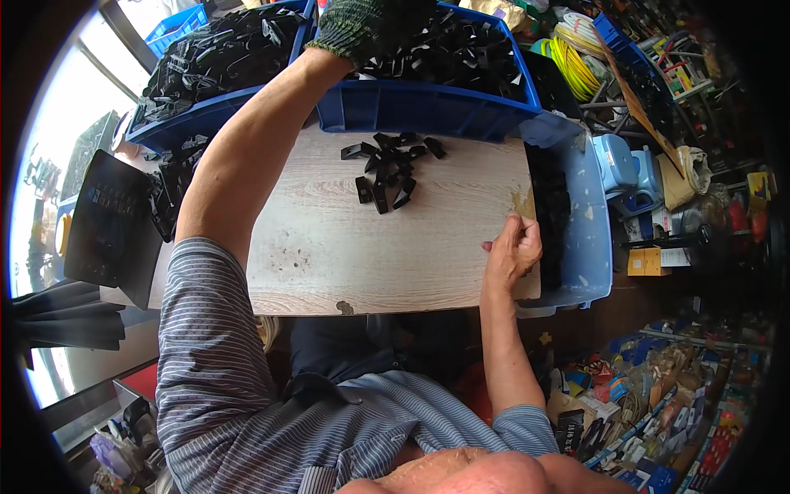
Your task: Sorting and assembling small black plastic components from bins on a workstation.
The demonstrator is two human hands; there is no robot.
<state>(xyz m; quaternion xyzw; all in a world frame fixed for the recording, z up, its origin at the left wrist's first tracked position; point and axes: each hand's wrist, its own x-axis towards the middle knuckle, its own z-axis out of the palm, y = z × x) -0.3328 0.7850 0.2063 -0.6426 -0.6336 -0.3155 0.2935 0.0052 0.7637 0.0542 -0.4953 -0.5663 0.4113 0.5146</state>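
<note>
As left hand (362, 25) digs, blue bin (428, 107) w/ black clips (461, 53)

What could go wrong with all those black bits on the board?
The board lies across a pale bin, with the right hand at its edge; if it shifts, the loose clips might slide off. The left hand, in a knit glove, reaches into the heaped blue bin above the board; clips could spill over its wall.
</note>
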